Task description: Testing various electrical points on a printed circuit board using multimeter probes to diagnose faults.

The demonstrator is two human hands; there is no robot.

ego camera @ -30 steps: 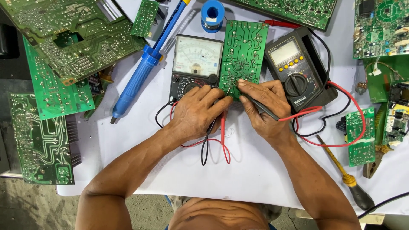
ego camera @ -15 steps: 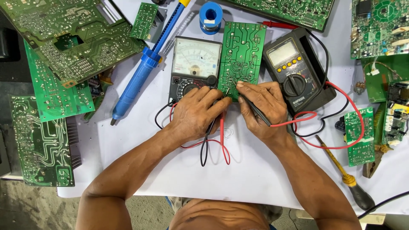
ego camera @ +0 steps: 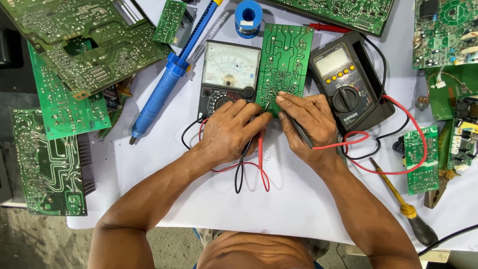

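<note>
A small green circuit board (ego camera: 284, 62) lies solder side up between an analog meter (ego camera: 228, 74) and a black digital multimeter (ego camera: 346, 84). My left hand (ego camera: 230, 132) rests below the board, gripping a probe whose tip touches the board's lower edge. Red and black leads (ego camera: 249, 172) trail from under that hand. My right hand (ego camera: 306, 124) pinches a black probe (ego camera: 298, 130), its tip on the board's lower part. A red lead (ego camera: 393, 144) loops from that hand to the digital multimeter.
A blue desoldering pump (ego camera: 167, 82) lies left of the analog meter. A solder spool (ego camera: 248, 17) sits above. Several green circuit boards (ego camera: 64, 99) lie left, top and right. A yellow-shafted screwdriver (ego camera: 398, 201) lies at the right, on white paper (ego camera: 298, 199).
Both hands stay on the board's lower edge; the probe tips have shifted only slightly. Nothing else has moved.
</note>
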